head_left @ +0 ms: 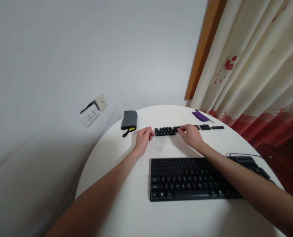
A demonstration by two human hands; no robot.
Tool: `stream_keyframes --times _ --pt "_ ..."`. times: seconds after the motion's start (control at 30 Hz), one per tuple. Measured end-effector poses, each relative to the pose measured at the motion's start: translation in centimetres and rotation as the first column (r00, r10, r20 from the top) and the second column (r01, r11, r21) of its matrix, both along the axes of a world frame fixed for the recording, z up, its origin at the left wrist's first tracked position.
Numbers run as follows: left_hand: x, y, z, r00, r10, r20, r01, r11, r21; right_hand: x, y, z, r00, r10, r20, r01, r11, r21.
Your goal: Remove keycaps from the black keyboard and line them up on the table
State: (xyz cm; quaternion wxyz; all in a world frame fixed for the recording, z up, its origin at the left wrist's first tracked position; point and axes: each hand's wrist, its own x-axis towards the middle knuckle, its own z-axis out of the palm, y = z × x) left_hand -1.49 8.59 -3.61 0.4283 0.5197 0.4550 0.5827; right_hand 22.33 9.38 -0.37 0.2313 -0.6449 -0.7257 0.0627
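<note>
Loose black keycaps (165, 131) sit in short rows on the white round table (114, 171). My left hand (143, 136) is beside the left end of these rows, its fingers curled closed; whatever they may hold is hidden. At the right end of the rows, my right hand (190, 134) pinches a keycap (178, 129) between thumb and fingertip, partly covered by the hand. Smaller groups of keycaps (205, 127) continue to the right of it. A black keyboard (181, 179) lies nearer to me, and my right forearm crosses above its right part.
Behind my left hand is a grey pouch (130, 118) with a black loop. A purple cloth-like item (200, 116) lies at the far right. The keyboard's cable (245, 154) runs along the right. Wall (146, 65) and curtain (225, 82) border the table's far side.
</note>
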Motion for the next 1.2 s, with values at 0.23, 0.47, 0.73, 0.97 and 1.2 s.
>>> stream_keyframes --times 0.23,0.47,0.73,0.97,1.2 --pt "0.0 0.0 0.0 1.0 -0.006 -0.009 0.006 1.0 0.008 3.2 -4.0 2.6 0.82 0.147 -0.553 -0.035 0.977 0.209" --pt "0.0 -0.1 -0.2 0.999 -0.008 -0.032 0.008 1.0 0.016 4.7 -9.8 2.8 0.791 0.092 -0.605 -0.039 0.994 0.101" --pt "-0.1 0.3 -0.6 0.993 0.001 -0.118 0.004 0.999 0.037 3.9 -11.6 2.6 0.776 0.14 -0.615 -0.3 0.939 -0.165" --pt "-0.1 0.2 -0.4 0.98 0.004 -0.199 0.004 0.999 0.04 2.6 -12.3 1.5 0.817 0.095 -0.569 -0.284 0.925 -0.253" --pt "0.0 0.1 -0.4 0.971 0.019 -0.24 -0.009 0.999 0.041 2.1 -12.6 1.9 0.839 0.098 -0.535 -0.283 0.919 -0.275"
